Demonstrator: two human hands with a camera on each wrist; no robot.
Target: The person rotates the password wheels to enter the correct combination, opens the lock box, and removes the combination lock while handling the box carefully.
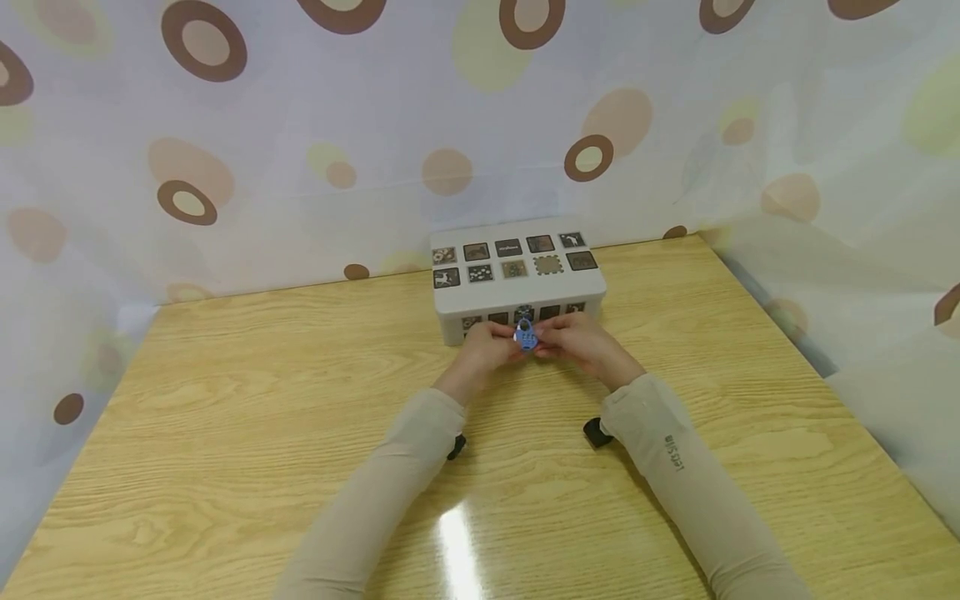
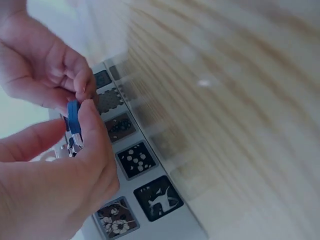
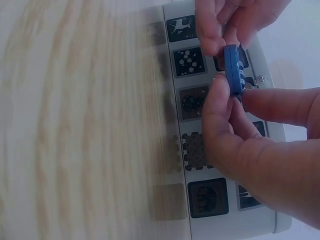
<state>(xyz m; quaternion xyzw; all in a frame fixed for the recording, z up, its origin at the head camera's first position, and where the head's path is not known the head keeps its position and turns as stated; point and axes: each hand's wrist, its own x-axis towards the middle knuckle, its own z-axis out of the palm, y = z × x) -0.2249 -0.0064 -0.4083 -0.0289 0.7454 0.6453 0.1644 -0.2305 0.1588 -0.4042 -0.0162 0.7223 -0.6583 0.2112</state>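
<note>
A small blue combination padlock [image 1: 527,337] with number dials sits at the front of a white box [image 1: 517,287] decorated with dark picture squares. From the left, my left hand [image 1: 486,348] pinches the padlock between thumb and fingers. My right hand [image 1: 585,342] pinches it from the other side. In the right wrist view the padlock [image 3: 233,70] is seen edge-on, its dials facing the thumb side, near a metal latch [image 3: 261,79] on the box. The left wrist view shows the padlock [image 2: 73,117] between both hands. Whether its shackle passes through the latch is hidden.
The box stands on a wood-grain table [image 1: 262,433], close to a patterned cloth [image 1: 337,125] that hangs behind and at the sides. Dark straps or mounts [image 1: 597,433] show by both wrists. A light reflection lies on the table near the front.
</note>
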